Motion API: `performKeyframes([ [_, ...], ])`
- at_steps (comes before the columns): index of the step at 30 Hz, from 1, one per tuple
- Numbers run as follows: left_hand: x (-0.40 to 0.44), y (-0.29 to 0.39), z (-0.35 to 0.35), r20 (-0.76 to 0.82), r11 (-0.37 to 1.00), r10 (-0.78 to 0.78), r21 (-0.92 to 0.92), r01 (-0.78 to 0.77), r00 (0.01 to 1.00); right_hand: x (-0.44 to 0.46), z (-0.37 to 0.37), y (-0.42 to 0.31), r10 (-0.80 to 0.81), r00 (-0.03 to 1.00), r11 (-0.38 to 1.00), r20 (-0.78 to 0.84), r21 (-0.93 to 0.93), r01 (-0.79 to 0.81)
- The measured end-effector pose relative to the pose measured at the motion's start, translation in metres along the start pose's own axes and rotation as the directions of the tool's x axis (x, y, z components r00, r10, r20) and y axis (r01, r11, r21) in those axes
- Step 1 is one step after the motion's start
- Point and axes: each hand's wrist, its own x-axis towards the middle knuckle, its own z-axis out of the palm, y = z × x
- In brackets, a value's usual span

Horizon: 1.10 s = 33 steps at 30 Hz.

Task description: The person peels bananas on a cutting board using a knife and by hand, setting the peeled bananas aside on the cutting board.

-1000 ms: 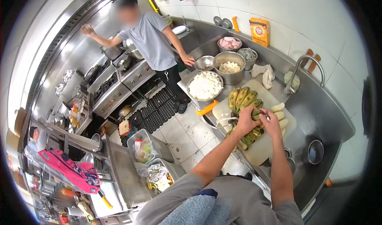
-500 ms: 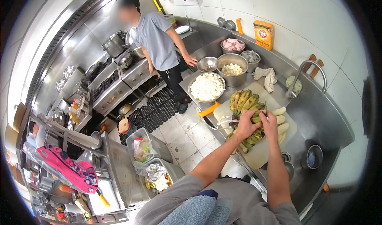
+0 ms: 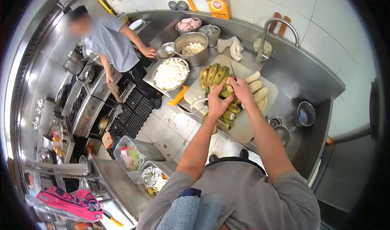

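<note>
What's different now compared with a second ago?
The co-worker's raised hand has come down. The camera has turned, so the counter sits further left and higher in view. The right hand has a knife, its blade now plainer. Both hands stay at the bananas; the cutting board stayed put.

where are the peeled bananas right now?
Head view, right of centre: the peeled bananas lie on the right side of the cutting board, beside the right hand.
</note>
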Motion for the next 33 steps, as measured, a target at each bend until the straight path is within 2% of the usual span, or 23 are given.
performKeyframes([
  [8,-0.003,0.012,-0.005,0.050,0.997,-0.076,0.027,0.075,0.996,0.015,0.018,0.041,0.171,0.984,0.968,-0.041,0.195,-0.160],
  [11,-0.007,0.007,-0.007,0.005,0.996,0.081,0.026,-0.081,0.997,0.004,0.007,0.008,0.407,0.914,0.831,0.007,0.414,-0.373],
  [12,-0.010,0.006,-0.010,-0.025,0.996,0.088,0.032,-0.087,0.996,0.008,-0.005,0.011,0.508,0.860,0.761,-0.047,0.493,-0.422],
  [14,-0.019,0.005,-0.016,-0.001,1.000,0.022,0.003,-0.022,1.000,0.017,-0.044,0.024,0.367,0.898,0.817,-0.242,0.545,-0.187],
  [15,-0.019,0.003,-0.017,-0.012,1.000,-0.011,-0.014,0.010,1.000,0.018,-0.062,0.005,0.324,0.906,0.864,-0.273,0.475,-0.166],
  [16,-0.015,-0.004,-0.015,0.072,1.000,0.016,-0.012,-0.016,0.997,0.017,-0.075,-0.026,0.263,0.925,0.907,-0.276,0.398,-0.139],
  [17,-0.013,-0.009,-0.005,0.129,0.998,-0.007,-0.055,0.014,0.992,0.018,-0.082,-0.039,0.215,0.957,0.942,-0.196,0.300,-0.150],
  [18,-0.009,-0.002,-0.002,0.179,0.999,-0.025,-0.032,0.032,0.984,0.012,-0.074,-0.070,0.250,0.945,0.957,-0.210,0.201,-0.208],
  [19,-0.009,-0.014,0.017,0.045,0.997,0.051,-0.062,-0.048,0.998,0.013,-0.074,-0.077,0.188,0.982,0.960,0.027,0.209,-0.189],
  [20,-0.007,-0.020,0.026,-0.003,0.994,0.102,-0.042,-0.102,0.995,0.013,-0.057,-0.085,0.138,0.981,0.931,0.137,0.319,-0.176],
  [21,-0.007,-0.016,0.024,-0.070,0.979,0.201,-0.032,-0.203,0.977,-0.002,-0.037,-0.108,0.084,0.971,0.977,0.223,0.171,-0.124],
  [22,-0.010,-0.007,0.013,-0.006,0.992,0.124,0.036,-0.124,0.992,-0.009,-0.013,-0.126,0.025,0.955,0.999,0.296,0.037,-0.038],
  [23,-0.013,0.007,0.004,-0.050,0.972,-0.041,-0.232,0.029,0.998,-0.014,0.023,-0.124,-0.142,0.889,0.988,0.434,0.013,0.152],
  [25,-0.015,-0.040,0.037,0.012,0.991,-0.014,-0.136,0.015,1.000,-0.017,0.079,-0.116,-0.427,0.660,0.856,0.617,0.041,0.515],
  [27,-0.007,-0.033,0.028,-0.041,0.979,0.159,-0.123,-0.163,0.986,-0.072,0.144,-0.166,-0.231,0.523,0.945,0.821,0.062,0.321],
  [29,-0.011,-0.025,0.020,-0.027,0.984,0.154,-0.080,-0.156,0.988,-0.120,0.195,-0.213,-0.033,0.338,0.980,0.940,-0.036,0.194],
  [31,-0.013,-0.020,0.012,-0.002,0.988,0.147,-0.053,-0.147,0.989,-0.152,0.218,-0.247,-0.127,0.302,0.968,0.945,0.052,0.246],
  [33,-0.013,-0.021,0.008,-0.009,0.990,0.130,-0.044,-0.130,0.991,-0.157,0.214,-0.257,-0.193,0.310,0.957,0.931,0.109,0.268],
])
